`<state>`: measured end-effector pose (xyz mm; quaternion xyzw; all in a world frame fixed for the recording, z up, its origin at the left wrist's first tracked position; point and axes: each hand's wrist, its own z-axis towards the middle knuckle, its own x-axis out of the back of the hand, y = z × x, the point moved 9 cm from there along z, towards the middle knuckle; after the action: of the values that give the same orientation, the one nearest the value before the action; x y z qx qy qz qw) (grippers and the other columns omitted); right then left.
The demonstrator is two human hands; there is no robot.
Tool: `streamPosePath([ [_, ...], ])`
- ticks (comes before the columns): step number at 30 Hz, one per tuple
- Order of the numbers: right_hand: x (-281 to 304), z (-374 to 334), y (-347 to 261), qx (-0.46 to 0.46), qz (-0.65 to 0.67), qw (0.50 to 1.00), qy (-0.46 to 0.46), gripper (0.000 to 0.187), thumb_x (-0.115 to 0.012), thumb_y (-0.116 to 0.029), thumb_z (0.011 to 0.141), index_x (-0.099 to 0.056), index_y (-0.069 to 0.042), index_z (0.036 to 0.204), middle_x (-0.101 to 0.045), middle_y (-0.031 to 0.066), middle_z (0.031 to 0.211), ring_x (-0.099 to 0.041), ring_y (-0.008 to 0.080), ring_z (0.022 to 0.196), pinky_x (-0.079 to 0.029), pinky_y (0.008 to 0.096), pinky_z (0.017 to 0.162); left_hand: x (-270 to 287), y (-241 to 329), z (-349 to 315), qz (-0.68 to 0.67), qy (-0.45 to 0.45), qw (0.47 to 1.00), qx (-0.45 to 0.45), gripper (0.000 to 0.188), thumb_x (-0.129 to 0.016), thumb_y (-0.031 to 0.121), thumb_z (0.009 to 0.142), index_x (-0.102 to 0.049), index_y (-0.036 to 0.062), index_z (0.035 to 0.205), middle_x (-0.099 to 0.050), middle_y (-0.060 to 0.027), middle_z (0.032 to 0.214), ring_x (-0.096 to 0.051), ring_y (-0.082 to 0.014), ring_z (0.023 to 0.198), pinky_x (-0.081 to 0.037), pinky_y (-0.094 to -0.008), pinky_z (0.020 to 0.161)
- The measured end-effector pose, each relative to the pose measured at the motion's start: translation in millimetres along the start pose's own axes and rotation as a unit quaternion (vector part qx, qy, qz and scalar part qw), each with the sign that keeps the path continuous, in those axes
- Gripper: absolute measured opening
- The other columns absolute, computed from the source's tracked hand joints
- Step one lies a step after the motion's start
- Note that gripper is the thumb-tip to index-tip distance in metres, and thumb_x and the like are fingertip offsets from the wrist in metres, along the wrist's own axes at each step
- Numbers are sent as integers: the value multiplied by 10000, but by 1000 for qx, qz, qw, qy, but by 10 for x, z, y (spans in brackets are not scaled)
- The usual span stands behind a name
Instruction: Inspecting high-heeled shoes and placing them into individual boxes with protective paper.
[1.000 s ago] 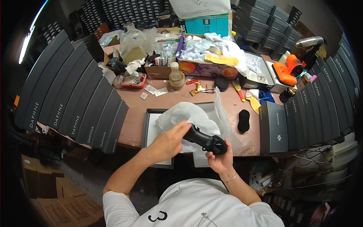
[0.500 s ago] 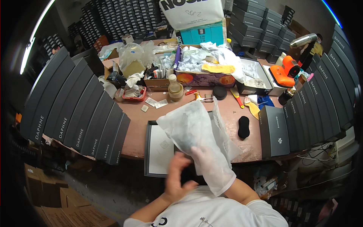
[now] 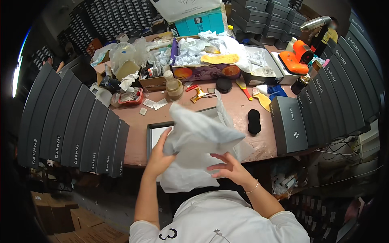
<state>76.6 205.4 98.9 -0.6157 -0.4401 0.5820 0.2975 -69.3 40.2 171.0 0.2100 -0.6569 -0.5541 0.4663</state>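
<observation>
A translucent white pouch [image 3: 198, 131] with a greyish shape inside hangs over the table's front edge; what it holds cannot be made out. My left hand [image 3: 159, 160] grips the pouch's left side, with the thumb up along it. Beside its lower right part is my right hand [image 3: 231, 168], fingers apart and curved, holding nothing; the fingertips come close to the pouch. Underneath, a dark grey box [image 3: 150, 139] with a white lining is largely covered by the pouch. White tissue paper [image 3: 223, 111] stands up from the box's right side.
Dark grey shoe boxes stand in rows at left [image 3: 85, 129] and right [image 3: 289, 125]. A black sponge-like pad [image 3: 254, 122] lies right of the pouch. Farther back are a glue bottle [image 3: 173, 87], a brush [image 3: 244, 90], a paper-filled carton [image 3: 206, 73] and an orange tool [image 3: 296, 58].
My right hand has come out of the pouch and moved right. My left hand, blurred and apart earlier, now grips the pouch's left side. The pouch has tipped over. The whole view has shifted.
</observation>
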Motion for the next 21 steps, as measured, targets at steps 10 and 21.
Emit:
streamPosePath([
  [10,620,-318,-325,107,-181,948,241,320,-810,-104,727,-539,-21,875,-614,93,985,-624,148,930,-532,249,728,-140,-179,564,-89,-87,992,-5,579,-547,-143,722,-556,73,1259,-603,-48,1171,-554,-136,1072,-419,-263,949],
  [21,-108,-60,-435,167,-450,860,170,772,-690,-140,805,-281,-67,1456,-406,327,1313,-475,481,1162,-382,446,1007,-635,-610,551,-288,139,947,39,594,-558,70,863,-345,38,1417,-489,-103,1310,-466,-178,1199,-412,-304,972],
])
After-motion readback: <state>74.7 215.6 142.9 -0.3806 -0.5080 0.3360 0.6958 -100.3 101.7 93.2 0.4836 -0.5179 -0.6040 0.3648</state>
